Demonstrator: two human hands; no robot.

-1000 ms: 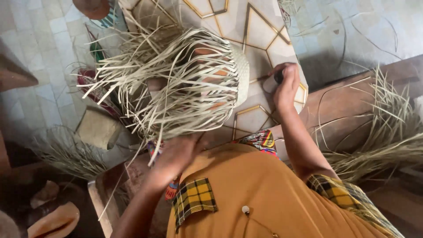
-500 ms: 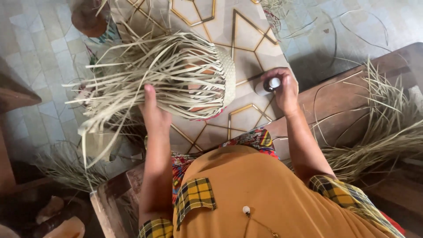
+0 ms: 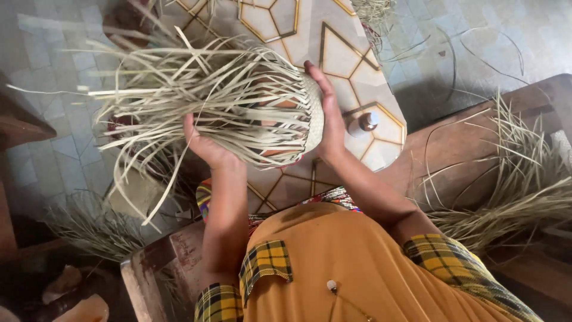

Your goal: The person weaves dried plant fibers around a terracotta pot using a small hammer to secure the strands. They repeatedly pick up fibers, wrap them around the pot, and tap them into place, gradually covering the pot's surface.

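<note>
Half-woven straw basket (image 3: 238, 113) held over the patterned mat (image 3: 357, 53), long axis sideways; woven base pressed by right hand (image 3: 328, 116), loose strands cupped from below by left hand (image 3: 205, 146).

Half-woven straw basket (image 3: 250, 113), pale tan, held on its side above the patterned tabletop (image 3: 357, 53). Its tightly plaited base faces right and rests against the right hand (image 3: 328, 113); long loose unwoven strands fan out leftward and droop. The left hand (image 3: 205, 146) supports the underside, fingers among the strands. A reddish form shows inside, between the strands.
</note>
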